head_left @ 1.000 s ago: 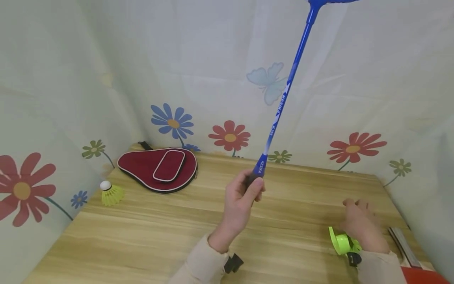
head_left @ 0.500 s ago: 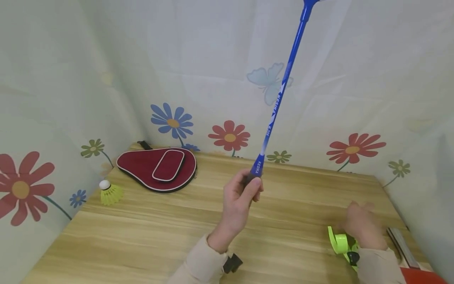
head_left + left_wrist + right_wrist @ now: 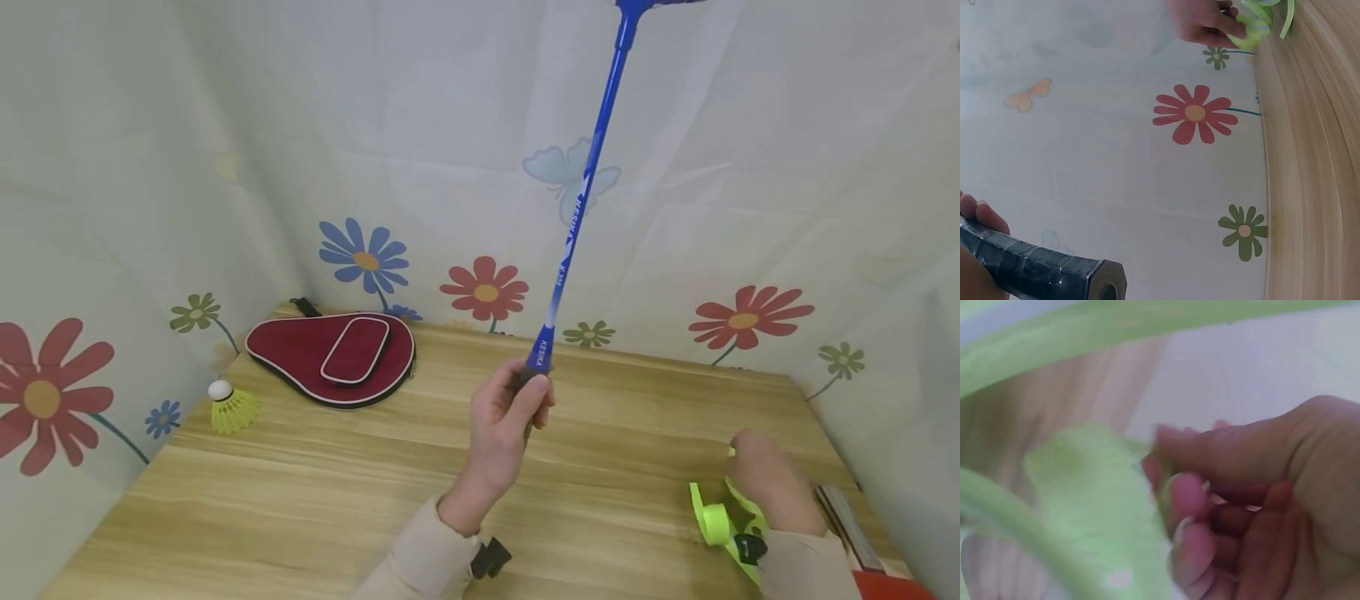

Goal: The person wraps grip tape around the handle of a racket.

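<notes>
My left hand (image 3: 498,429) grips the dark handle of a blue badminton racket (image 3: 579,204), which points up and slightly right. Its head runs out of the top of the head view. The butt of the black-wrapped handle (image 3: 1054,269) shows in the left wrist view. At the right of the table my right hand (image 3: 776,487) is on a loosely coiled lime-green grip tape (image 3: 716,525). In the right wrist view, thumb and fingers pinch the edge of the pale green strip (image 3: 1100,512), blurred close to the camera.
A dark red table-tennis bat case (image 3: 296,354) lies at the back left of the wooden table. Beside it is a yellow shuttlecock (image 3: 234,410) with a white tip. At the right edge lie a grey, flat, long object (image 3: 847,521) and something red (image 3: 892,586). Flowered curtains enclose the table.
The racket's upper end has swung left. My right hand, fingers spread above the tape a second ago, has curled its fingers and pinches the strip; the tape has shifted slightly.
</notes>
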`<action>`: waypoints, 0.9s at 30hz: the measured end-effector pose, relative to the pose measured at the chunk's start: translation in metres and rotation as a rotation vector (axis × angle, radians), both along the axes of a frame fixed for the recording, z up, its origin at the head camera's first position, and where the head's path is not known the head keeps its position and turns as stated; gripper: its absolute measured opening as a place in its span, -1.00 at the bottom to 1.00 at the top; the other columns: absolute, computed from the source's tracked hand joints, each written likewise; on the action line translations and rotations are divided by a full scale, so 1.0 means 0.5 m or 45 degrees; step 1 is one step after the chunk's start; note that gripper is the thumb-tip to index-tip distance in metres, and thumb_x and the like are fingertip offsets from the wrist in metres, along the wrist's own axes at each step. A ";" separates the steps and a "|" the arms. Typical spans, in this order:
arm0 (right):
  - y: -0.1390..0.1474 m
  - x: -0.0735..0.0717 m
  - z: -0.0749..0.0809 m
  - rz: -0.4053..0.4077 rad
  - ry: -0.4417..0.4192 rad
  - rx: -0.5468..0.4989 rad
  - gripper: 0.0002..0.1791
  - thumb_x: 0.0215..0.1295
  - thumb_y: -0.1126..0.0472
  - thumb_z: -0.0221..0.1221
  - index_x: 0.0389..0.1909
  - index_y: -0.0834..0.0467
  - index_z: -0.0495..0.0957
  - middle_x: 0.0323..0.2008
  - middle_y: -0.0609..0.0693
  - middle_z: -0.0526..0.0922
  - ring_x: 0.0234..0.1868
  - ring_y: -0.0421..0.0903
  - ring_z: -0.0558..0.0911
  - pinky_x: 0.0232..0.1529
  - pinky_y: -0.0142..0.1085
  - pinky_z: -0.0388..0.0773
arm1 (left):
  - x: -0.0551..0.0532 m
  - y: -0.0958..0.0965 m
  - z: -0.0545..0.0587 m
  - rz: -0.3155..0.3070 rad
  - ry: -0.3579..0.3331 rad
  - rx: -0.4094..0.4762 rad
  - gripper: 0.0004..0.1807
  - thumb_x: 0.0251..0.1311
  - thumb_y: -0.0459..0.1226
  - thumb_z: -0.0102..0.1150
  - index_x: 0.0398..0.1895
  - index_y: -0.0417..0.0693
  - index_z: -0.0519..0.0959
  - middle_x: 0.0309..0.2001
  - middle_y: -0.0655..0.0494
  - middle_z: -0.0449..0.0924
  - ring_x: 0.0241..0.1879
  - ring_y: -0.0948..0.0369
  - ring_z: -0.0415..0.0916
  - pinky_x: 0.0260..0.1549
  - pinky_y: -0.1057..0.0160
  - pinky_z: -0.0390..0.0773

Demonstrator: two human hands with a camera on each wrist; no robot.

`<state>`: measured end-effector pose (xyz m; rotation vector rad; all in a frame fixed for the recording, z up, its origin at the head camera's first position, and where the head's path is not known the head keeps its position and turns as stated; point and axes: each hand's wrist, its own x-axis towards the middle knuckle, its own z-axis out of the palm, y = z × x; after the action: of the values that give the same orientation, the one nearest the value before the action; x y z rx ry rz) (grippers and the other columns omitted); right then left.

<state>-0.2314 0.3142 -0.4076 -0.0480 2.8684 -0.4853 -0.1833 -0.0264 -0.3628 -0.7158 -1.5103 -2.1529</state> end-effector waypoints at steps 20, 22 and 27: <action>-0.240 0.070 0.164 0.733 0.803 -1.649 -0.79 0.21 0.69 0.02 -0.19 0.48 0.52 -0.33 0.10 0.54 -0.34 -0.07 0.50 -0.33 -0.39 0.48 | -0.001 0.004 0.000 -0.018 -0.032 -0.004 -0.72 0.38 -0.28 0.00 -0.10 -0.41 0.46 -0.47 -0.27 0.42 -0.60 0.21 0.31 -0.65 0.36 0.38; -0.261 0.072 0.166 0.790 0.841 -1.632 -0.78 0.19 0.68 0.07 -0.20 0.44 0.56 -0.19 0.13 0.53 -0.19 -0.02 0.47 -0.18 -0.35 0.43 | 0.000 0.005 0.000 -0.026 -0.035 -0.001 -0.72 0.38 -0.29 -0.01 -0.10 -0.42 0.46 -0.47 -0.28 0.41 -0.60 0.21 0.31 -0.65 0.37 0.38; -0.304 0.078 0.177 0.725 1.019 -1.460 -0.81 0.16 0.64 0.15 -0.25 0.39 0.59 -0.01 0.13 0.50 0.05 0.03 0.36 0.05 -0.30 0.31 | 0.001 0.007 0.000 -0.042 -0.029 0.007 -0.73 0.38 -0.30 -0.02 -0.10 -0.43 0.45 -0.48 -0.30 0.40 -0.61 0.20 0.30 -0.66 0.36 0.37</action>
<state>-0.1925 0.1624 -0.3190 -1.4361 2.4777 -2.2154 -0.1827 -0.0227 -0.3629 -0.7211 -1.5139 -2.1959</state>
